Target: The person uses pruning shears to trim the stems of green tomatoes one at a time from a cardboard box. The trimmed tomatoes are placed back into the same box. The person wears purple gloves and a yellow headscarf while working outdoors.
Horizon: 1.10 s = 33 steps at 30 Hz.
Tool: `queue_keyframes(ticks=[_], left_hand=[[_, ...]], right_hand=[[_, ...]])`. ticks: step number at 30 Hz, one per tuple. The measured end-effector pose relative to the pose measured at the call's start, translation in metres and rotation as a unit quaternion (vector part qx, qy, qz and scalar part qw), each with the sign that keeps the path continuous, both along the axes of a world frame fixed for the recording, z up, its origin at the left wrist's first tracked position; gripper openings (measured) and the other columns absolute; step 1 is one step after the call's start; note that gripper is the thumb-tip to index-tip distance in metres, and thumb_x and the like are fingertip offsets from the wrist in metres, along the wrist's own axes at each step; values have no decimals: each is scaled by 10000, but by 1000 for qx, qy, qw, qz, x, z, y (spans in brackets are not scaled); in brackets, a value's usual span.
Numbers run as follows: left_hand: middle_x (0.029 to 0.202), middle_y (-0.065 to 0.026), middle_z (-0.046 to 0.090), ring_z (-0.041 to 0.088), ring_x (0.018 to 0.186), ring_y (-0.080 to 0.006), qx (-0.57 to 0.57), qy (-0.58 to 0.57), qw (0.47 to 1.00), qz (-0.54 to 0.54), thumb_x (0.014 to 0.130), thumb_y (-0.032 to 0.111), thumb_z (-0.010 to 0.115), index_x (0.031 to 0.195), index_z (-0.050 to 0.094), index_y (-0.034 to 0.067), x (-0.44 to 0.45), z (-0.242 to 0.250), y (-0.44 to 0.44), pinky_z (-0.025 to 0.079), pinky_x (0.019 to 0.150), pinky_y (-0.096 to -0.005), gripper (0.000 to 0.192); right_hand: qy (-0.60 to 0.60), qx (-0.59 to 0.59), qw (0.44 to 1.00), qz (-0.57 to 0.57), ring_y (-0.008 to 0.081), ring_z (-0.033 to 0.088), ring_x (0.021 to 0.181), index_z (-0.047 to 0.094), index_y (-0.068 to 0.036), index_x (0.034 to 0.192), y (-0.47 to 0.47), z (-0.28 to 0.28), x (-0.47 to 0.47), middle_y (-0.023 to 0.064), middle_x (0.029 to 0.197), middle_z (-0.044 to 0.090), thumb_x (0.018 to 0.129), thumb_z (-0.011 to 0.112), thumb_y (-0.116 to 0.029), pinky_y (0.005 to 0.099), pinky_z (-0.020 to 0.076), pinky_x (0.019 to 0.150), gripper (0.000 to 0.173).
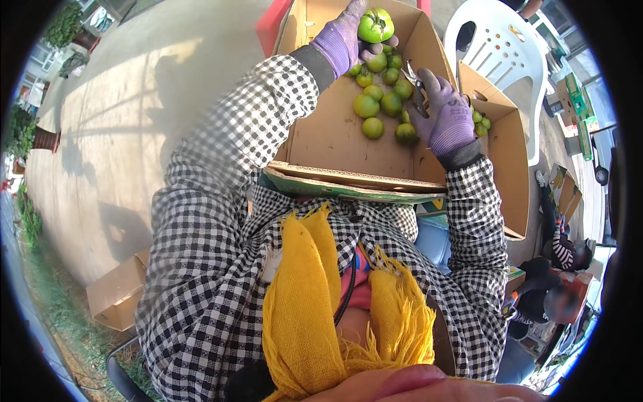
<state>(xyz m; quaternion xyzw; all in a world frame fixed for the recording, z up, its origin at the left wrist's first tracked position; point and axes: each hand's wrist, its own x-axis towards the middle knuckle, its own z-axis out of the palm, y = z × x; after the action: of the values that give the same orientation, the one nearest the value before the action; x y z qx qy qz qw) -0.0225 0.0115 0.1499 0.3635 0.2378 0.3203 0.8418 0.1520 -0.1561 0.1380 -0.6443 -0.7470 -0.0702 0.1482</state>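
My left hand (341, 41), in a purple glove, holds a large green tomato (376, 26) over the far end of a cardboard box (321, 143). Its stem side faces up. In my right hand (444, 108), gloved the same way, is a pair of small pruning snips (418, 89); the blades point up and left and look slightly parted. Several smaller green tomatoes (366, 106) lie in the box between and below my hands. Part of that group is hidden behind the left fingers and the right hand.
A second cardboard box (507, 166) at the right holds some small green tomatoes (481, 124). Beyond it stands a white plastic chair (502, 50). Two people (545, 296) sit farther off at the right. An open carton (118, 294) rests on the floor at the lower left.
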Motion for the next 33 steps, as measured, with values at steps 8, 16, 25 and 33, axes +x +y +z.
queue_keyframes(ticks=[8,16,25,33], left_hand=[[795,-81,665,555,537,-151,110,-115,982,-105,1018,699,414,921,620,153,-1,-11,2,351,413,-255,592],[947,-176,747,604,555,-152,127,80,989,-10,983,741,457,1154,656,80,-4,-36,14,408,410,-239,711],[697,-20,617,511,510,-112,157,76,985,-19,1054,665,356,836,627,155,6,2,-12,341,419,-251,617],[689,-13,574,489,501,-116,189,-7,981,-41,1074,645,269,849,614,137,-2,4,-12,323,410,-254,654]], right_hand=[[13,16,1000,6,390,674,1099,501,-73,1393,0,0,1,207,1212,661,838,763,-260,484,549,940,641],[15,35,999,-4,380,656,1138,494,-81,1411,1,5,1,196,1255,647,844,768,-263,476,537,965,656],[-12,47,999,-14,383,670,1094,488,-84,1408,3,-3,6,189,1238,651,849,764,-267,487,547,927,650],[-79,-22,997,12,381,686,1041,485,-62,1379,1,0,1,179,1191,655,863,745,-268,493,554,883,613]])
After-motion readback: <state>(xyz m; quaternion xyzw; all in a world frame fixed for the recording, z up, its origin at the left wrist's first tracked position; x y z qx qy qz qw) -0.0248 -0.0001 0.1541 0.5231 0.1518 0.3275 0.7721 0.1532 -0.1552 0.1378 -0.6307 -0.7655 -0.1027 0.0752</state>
